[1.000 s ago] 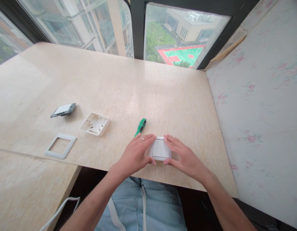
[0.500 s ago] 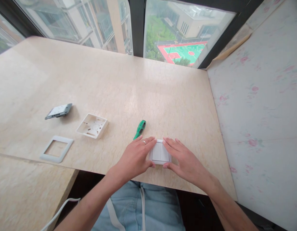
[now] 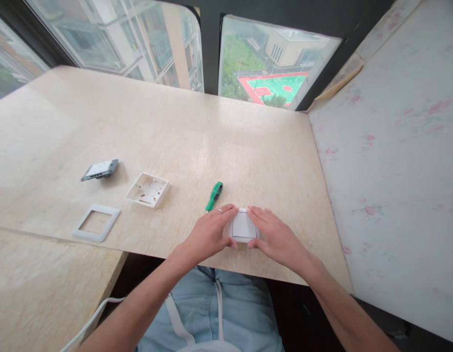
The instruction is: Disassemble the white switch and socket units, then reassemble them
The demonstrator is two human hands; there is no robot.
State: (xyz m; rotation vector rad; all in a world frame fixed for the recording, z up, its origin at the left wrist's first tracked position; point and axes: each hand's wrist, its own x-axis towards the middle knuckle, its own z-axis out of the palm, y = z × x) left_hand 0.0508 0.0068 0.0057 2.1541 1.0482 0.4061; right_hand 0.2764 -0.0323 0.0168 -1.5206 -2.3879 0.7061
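Note:
A white two-rocker wall switch (image 3: 244,226) lies near the front edge of the tabletop, between my two hands. My left hand (image 3: 214,229) grips its left side, fingers along the far edge and thumb at the near edge. On the opposite side, my right hand (image 3: 273,233) holds it the same way, thumb at the near edge. Just beyond my left fingers rests a green-handled screwdriver (image 3: 215,196); its tip end is partly hidden by that hand.
Leftward on the marbled tabletop (image 3: 182,142) are an open white mounting box (image 3: 149,189), a white square frame (image 3: 97,223) and a grey-and-white switch module (image 3: 100,169). A floral wall (image 3: 388,161) bounds the right side. A white cable (image 3: 92,320) hangs at lower left.
Both hands keep their grip on the switch, which looks slightly lifted at its near edge. The camera view has shifted a little, so the scene sits differently in the frame.

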